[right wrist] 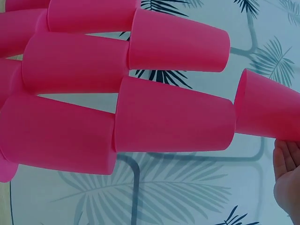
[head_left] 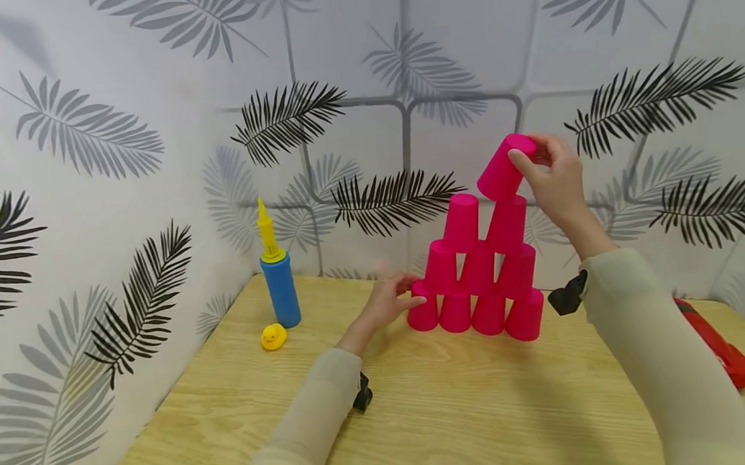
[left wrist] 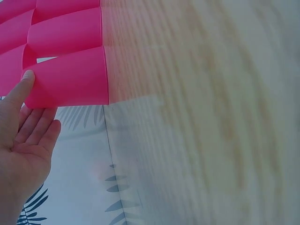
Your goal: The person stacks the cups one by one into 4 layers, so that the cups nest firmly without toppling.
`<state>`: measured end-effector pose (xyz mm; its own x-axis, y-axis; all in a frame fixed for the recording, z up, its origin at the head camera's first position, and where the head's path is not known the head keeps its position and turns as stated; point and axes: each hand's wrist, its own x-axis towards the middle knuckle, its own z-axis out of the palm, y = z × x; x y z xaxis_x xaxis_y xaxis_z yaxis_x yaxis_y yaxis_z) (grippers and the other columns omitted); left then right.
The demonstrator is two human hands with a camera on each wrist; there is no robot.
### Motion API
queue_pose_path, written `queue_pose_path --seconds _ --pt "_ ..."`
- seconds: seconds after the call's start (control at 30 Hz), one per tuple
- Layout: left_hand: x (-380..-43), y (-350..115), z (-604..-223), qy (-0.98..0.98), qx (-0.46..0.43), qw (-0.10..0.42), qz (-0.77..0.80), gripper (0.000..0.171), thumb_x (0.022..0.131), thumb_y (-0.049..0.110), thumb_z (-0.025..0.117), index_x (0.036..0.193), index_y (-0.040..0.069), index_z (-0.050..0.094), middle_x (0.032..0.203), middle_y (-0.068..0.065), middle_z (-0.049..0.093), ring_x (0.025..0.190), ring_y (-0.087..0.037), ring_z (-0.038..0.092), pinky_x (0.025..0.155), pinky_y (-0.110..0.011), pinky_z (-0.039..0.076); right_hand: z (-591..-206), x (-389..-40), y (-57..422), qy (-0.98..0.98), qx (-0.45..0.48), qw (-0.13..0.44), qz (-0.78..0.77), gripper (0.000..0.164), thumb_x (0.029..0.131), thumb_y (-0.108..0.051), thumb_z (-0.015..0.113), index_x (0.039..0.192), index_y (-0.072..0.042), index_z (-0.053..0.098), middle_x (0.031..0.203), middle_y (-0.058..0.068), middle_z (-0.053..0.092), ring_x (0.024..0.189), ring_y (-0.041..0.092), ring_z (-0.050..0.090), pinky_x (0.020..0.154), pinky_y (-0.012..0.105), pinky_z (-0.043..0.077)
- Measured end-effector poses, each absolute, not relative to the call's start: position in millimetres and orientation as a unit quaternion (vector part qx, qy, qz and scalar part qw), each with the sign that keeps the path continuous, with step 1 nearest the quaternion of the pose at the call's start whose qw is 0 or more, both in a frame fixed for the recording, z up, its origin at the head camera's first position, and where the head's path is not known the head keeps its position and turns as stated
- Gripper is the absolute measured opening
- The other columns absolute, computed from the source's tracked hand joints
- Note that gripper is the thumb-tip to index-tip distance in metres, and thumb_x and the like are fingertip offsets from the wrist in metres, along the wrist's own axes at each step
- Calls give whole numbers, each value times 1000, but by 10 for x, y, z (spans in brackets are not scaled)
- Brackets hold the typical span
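Pink plastic cups stand upside down in a pyramid on the table, several along the bottom row, three above and two on top. My right hand (head_left: 557, 176) grips another pink cup (head_left: 496, 172) near its base, thumb in front. That cup is tilted, its mouth down and to the left, with its rim right by the top of the right upper cup (head_left: 508, 226). At the bottom row's left end, my left hand (head_left: 385, 303) holds the corner cup (left wrist: 70, 79) between thumb and fingers. Its fingers are partly hidden behind that cup.
To the left stands a blue hand pump (head_left: 282, 289) with a yellow nozzle, a yellow rubber duck (head_left: 274, 336) in front of it. A red packet (head_left: 721, 345) lies at the table's right side. Behind the table (head_left: 424, 416) rises a leaf-patterned wall.
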<state>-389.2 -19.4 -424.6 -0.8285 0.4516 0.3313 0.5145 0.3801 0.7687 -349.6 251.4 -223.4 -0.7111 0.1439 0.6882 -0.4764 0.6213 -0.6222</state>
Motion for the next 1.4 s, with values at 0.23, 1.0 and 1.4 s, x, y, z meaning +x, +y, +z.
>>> queue_pose_path --seconds 0.23,1.0,1.4 --pt "-3908 -168 -4224 -833 -295 36 -468 42 85 14 75 122 -2 61 116 -18 69 110 -31 67 104 -39 52 -2220 -3581 2536 -838 95 344 413 48 98 -33 59 133 0 54 120 18 56 89 -15 43 85 7 41" --pt "-3923 -21 -4231 -821 -310 24 -480 41 86 12 75 121 -3 61 117 -19 68 111 -31 67 105 -38 51 -2203 -3680 2631 -863 100 275 412 57 97 -43 56 140 -4 49 128 18 57 99 -3 49 85 10 43" --pt "-3976 -36 -4258 -819 -304 17 -487 42 86 13 75 122 -1 61 117 -17 68 111 -30 66 106 -41 50 -2195 -3671 2614 -872 96 247 413 63 97 -47 54 142 -4 45 129 19 55 108 17 53 93 21 46"
